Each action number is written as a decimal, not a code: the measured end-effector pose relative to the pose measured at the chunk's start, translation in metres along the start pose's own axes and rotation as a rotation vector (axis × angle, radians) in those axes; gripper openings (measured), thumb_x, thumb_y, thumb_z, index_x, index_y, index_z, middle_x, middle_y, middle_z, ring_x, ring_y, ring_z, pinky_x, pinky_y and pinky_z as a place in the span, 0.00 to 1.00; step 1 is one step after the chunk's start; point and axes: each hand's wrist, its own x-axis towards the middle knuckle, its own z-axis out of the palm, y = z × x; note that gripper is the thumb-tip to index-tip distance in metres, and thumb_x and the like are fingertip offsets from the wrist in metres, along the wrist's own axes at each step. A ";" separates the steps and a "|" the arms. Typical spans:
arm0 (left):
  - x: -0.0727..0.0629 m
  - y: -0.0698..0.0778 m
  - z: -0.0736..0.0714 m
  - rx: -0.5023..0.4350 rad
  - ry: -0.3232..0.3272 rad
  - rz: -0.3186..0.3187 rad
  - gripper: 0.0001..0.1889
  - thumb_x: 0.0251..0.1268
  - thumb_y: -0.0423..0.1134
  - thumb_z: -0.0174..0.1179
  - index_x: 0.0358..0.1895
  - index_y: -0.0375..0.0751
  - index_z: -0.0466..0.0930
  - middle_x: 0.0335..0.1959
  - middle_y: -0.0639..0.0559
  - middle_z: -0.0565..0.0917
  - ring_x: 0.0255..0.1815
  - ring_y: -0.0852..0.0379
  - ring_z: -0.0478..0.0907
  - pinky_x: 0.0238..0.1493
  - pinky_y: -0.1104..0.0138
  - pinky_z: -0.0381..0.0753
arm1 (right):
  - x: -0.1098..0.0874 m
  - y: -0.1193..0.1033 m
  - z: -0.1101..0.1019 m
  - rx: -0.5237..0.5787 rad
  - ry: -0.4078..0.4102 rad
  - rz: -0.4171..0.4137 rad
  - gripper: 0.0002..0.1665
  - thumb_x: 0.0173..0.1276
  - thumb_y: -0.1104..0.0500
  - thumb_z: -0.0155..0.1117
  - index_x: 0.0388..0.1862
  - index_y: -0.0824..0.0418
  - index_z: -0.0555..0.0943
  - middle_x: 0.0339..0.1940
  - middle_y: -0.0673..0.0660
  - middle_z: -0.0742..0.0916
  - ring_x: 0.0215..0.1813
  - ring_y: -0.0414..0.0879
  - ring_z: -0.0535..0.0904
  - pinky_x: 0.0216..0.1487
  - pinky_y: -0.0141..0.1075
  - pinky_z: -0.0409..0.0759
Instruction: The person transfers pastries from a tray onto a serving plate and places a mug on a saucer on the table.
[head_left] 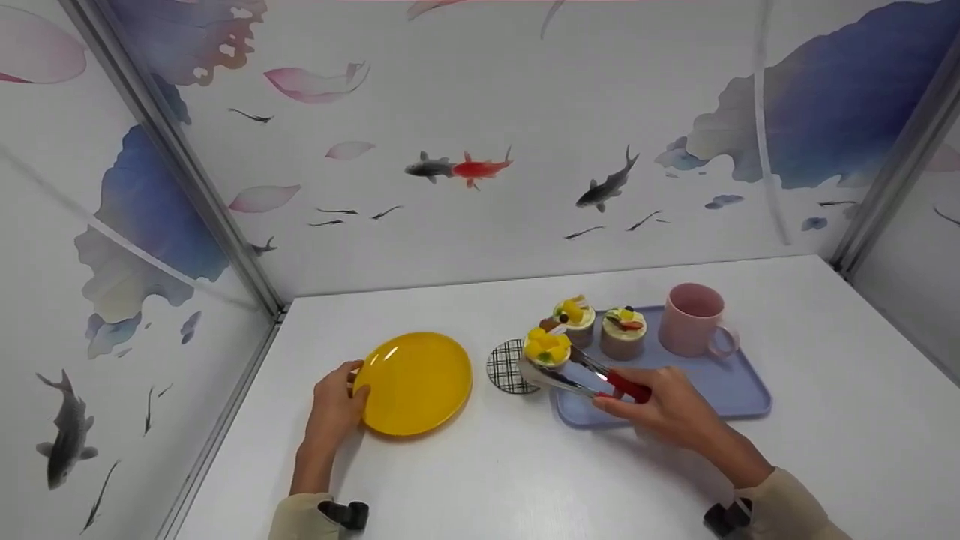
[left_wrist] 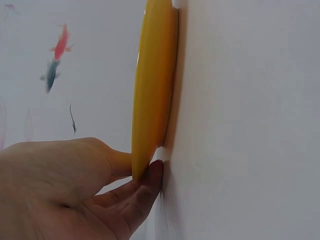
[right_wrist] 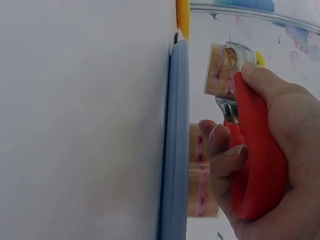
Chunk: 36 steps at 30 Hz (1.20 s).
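My left hand (head_left: pixel 334 405) pinches the near-left rim of a round yellow plate (head_left: pixel 416 384). In the left wrist view its thumb lies on the upper side of the plate (left_wrist: pixel 154 75) and the fingers are under the rim; the plate's base rests on the table. My right hand (head_left: pixel 667 409) grips red-handled metal tongs (right_wrist: pixel 260 150). Between the tong tips is a small cupcake (head_left: pixel 547 348) topped with yellow fruit, raised above the tray's left edge. Two more cupcakes, one at left (head_left: pixel 579 330) partly hidden by the held one, another beside it (head_left: pixel 622 337), stand on the tray.
A blue-purple tray (head_left: pixel 727 390) lies at the right of the white table, with a pink mug (head_left: pixel 694 319) at its back right corner. A round checked coaster (head_left: pixel 510 367) lies between plate and tray. Printed white walls (head_left: pixel 450 225) enclose the table's back and sides.
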 end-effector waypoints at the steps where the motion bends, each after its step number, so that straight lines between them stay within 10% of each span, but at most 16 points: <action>1: 0.000 0.000 0.000 -0.001 0.004 0.007 0.26 0.81 0.31 0.60 0.78 0.34 0.72 0.63 0.35 0.84 0.57 0.44 0.82 0.67 0.49 0.86 | 0.001 -0.001 0.002 0.006 0.003 -0.007 0.38 0.66 0.31 0.76 0.63 0.56 0.90 0.31 0.41 0.88 0.29 0.40 0.78 0.24 0.27 0.74; 36: 0.003 -0.001 0.001 0.012 0.014 0.002 0.25 0.81 0.31 0.60 0.77 0.34 0.73 0.63 0.34 0.83 0.58 0.43 0.83 0.67 0.48 0.86 | 0.041 -0.041 0.054 0.082 -0.007 -0.110 0.36 0.67 0.29 0.74 0.59 0.55 0.92 0.34 0.45 0.89 0.34 0.41 0.81 0.30 0.28 0.82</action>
